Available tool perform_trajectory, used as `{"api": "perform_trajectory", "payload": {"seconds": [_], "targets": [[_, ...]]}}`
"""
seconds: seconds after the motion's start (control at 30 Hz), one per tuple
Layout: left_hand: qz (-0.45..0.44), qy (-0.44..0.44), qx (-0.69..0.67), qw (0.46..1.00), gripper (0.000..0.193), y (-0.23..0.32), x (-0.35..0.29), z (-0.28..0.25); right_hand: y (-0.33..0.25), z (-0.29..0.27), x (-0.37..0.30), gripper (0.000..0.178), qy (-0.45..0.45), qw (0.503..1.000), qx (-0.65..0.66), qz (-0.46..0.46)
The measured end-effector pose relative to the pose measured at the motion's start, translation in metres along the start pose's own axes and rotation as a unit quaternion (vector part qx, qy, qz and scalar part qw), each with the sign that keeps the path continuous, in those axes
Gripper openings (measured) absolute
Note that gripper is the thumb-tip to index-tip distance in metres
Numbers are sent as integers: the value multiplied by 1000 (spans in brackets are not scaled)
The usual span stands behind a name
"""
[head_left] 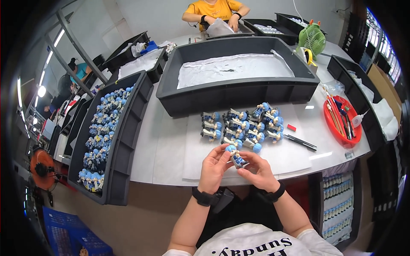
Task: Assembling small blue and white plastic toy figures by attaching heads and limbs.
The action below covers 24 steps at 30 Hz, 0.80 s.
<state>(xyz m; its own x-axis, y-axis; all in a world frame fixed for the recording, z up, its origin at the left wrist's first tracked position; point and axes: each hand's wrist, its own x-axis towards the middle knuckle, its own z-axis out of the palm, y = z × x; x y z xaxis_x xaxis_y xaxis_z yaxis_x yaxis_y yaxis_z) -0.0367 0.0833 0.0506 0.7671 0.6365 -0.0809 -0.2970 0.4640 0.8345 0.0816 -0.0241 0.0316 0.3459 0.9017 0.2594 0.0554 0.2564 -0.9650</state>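
Note:
Between my two hands, over the near edge of the white table, is a small blue-haired figurine (pixel 236 158) in blue and white. My left hand (pixel 215 167) pinches it at the head side, thumb and fingers closed on it. At its lower end, the fingers of my right hand (pixel 259 171) also grip it. Just beyond lie several like figurines (pixel 246 125) in rough rows on a white sheet (pixel 198 160). To their right are a small red block (pixel 291 127) and a black pen-like tool (pixel 301 142).
A large grey bin (pixel 239 90) lined with white cloth stands behind the figurines. Another bin (pixel 121 170), full of figurines, is at left. A red basket (pixel 358 135) of brushes sits at right, near a green fan (pixel 311 38). Across the table works another person (pixel 215 10).

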Motion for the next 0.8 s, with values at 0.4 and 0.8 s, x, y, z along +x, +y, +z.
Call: {"api": "perform_trajectory", "payload": {"seconds": [0.4,0.8], "targets": [[36,7,-20,999,32,-26,3,-7,2,0,-1,47,33,998,-46,18],[51,8,-19,998,31,-29,4,-11,5,0,-1,50,42,998,-32,41]]}}
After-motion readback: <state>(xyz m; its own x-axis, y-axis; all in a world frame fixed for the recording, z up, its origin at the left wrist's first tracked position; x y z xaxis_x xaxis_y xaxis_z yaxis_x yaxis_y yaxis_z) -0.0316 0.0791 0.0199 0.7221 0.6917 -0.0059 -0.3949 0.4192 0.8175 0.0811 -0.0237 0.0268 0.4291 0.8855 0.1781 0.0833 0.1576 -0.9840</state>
